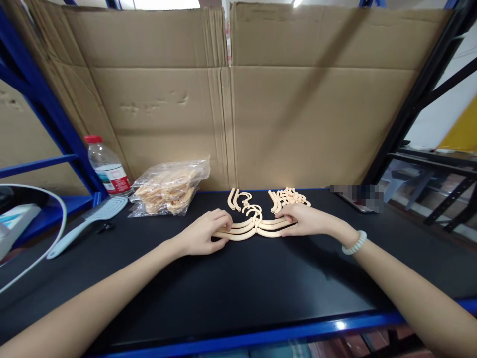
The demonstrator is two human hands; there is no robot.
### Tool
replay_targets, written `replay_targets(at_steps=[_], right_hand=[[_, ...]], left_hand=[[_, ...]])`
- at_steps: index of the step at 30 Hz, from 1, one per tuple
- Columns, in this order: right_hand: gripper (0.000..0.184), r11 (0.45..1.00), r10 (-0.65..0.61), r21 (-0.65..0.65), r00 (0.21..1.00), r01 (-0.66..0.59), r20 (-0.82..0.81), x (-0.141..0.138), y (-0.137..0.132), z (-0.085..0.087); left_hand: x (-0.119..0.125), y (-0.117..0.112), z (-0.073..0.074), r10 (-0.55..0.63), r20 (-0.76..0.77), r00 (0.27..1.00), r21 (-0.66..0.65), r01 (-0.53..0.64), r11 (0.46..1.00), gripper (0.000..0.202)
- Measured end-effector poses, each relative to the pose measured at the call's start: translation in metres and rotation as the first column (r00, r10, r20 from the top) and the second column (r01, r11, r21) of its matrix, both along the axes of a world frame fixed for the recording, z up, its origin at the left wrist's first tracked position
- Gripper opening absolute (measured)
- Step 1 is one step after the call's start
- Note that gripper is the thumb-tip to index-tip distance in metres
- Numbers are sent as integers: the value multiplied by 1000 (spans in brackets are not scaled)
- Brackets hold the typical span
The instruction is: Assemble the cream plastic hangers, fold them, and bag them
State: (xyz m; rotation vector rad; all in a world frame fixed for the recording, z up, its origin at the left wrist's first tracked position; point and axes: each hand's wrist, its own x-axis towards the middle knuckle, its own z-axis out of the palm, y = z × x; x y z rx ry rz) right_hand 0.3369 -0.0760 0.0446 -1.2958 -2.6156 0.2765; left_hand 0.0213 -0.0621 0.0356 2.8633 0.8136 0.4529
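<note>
A small stack of cream plastic hangers (256, 226) lies flat on the black table top (238, 288), hooks pointing away from me. My left hand (204, 233) grips the stack's left arm, fingers curled over it. My right hand (303, 220) pinches the stack's right arm; a pale coiled band sits on that wrist. Just behind the stack lie loose cream hooks (237, 198) and a bunch of more hanger pieces (289, 197).
A clear plastic bag of cream parts (168, 188) lies at the back left, beside a water bottle (108, 168) with a red cap. A pale hairbrush (89, 223) rests at left. Cardboard sheets (231, 94) wall the back. Blue shelf rail (261, 338) edges the front.
</note>
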Motion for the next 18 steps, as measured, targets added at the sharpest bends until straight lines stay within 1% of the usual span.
replay_targets(at_steps=[3,7,13,18], right_hand=[[12,1000,20,-20,1000,-20,11,0,-1,0],[20,998,5,-60,1000,-5,-9,0,0,-1],[23,998,4,-70,1000,-4,2,1,2,-2],[26,995,-5,-98,1000,6,11,1,1,1]], left_hand=[[1,0,-1,-2,0,1000,10,2,1000,17],[3,-2,-1,-23,-11,1000,52,23,998,16],[2,-1,-3,-31,-46,998,112,36,993,14],[3,0,-5,-41,-30,999,86,44,995,16]])
